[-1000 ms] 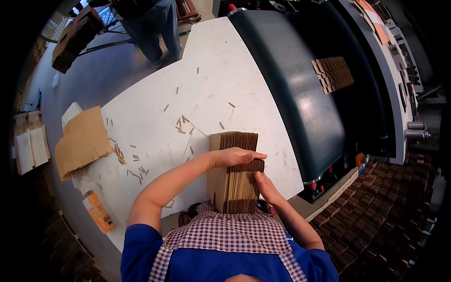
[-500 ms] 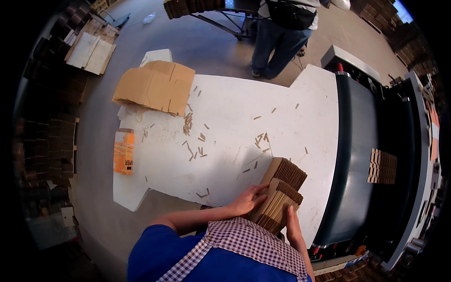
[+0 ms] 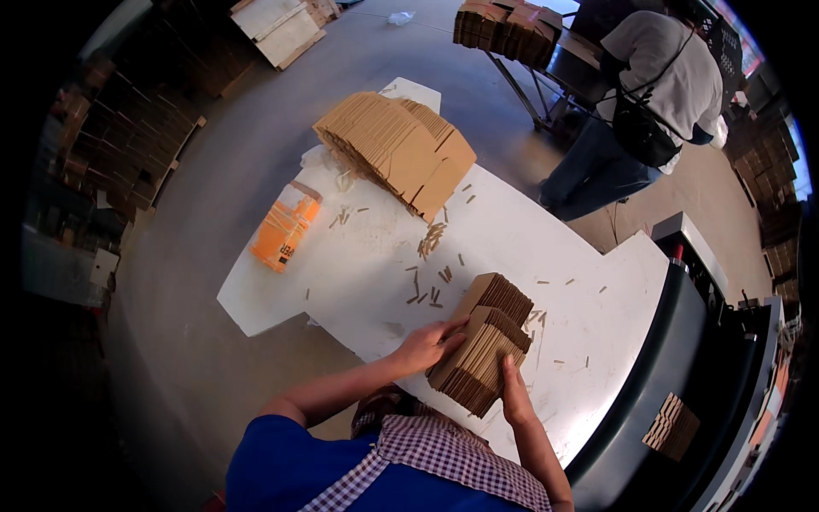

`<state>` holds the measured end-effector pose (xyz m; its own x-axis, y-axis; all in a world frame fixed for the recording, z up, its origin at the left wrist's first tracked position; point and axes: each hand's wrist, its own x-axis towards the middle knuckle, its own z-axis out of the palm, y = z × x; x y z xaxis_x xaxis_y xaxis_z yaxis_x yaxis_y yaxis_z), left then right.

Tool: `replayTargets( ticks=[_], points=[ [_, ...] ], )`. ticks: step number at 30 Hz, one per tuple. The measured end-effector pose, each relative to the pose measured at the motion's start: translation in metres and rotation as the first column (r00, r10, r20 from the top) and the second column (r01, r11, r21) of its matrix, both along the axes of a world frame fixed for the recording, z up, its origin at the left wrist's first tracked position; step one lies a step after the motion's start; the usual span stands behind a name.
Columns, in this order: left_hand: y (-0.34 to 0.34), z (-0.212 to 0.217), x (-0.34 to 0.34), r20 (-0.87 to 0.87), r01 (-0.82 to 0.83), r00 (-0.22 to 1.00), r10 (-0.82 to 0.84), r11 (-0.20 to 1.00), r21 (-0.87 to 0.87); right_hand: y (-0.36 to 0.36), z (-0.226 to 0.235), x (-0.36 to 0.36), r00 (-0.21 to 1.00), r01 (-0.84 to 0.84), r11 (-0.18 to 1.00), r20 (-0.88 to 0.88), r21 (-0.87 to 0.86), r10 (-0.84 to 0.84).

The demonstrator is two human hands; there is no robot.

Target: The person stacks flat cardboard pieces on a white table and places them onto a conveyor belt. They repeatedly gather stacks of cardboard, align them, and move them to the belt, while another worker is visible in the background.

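Observation:
Between my two hands is a stack of folded cardboard pieces (image 3: 479,363), its many edges packed side by side. My left hand (image 3: 426,348) grips its left side, with the fingers against the brown face. My right hand (image 3: 515,394) presses its right side, thumb up along the edges. Another part of the stack (image 3: 495,294) sits just beyond, offset a little toward the far side and touching the held part. Both are over the near part of a white table (image 3: 529,230). The undersides of the pieces are hidden.
A larger cardboard stack (image 3: 397,149) stands at the table's far left, beside an orange package (image 3: 286,229). Cardboard scraps (image 3: 433,239) lie scattered. To the right is a machine with a dark roller (image 3: 627,363) and a small cardboard stack (image 3: 672,427). Another person (image 3: 657,111) stands beyond.
My view has turned, so the table and far stack appear shifted right and tilted. The held cardboard has moved away from my body over the table. The other person now leans to the right.

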<state>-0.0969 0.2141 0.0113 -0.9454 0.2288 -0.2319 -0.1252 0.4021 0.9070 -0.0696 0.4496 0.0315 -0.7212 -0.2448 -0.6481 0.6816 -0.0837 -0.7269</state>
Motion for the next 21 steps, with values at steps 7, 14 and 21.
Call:
replayTargets(
  ticks=[7,14,21],
  points=[
    [-0.094,-0.008,0.013,0.121,-0.174,0.977,0.176,0.984,-0.029,-0.090,-0.007,-0.033,0.973,-0.230,0.972,-0.050,-0.047,0.227],
    [-0.204,0.004,-0.005,0.255,-0.292,0.923,0.288,0.956,-0.024,-0.199,-0.003,-0.081,0.902,-0.433,0.901,-0.010,-0.031,0.433],
    [-0.300,0.021,-0.043,0.308,-0.384,0.886,0.346,0.920,0.071,-0.295,0.009,-0.128,0.872,-0.485,0.874,-0.076,-0.016,0.483]
  ],
)
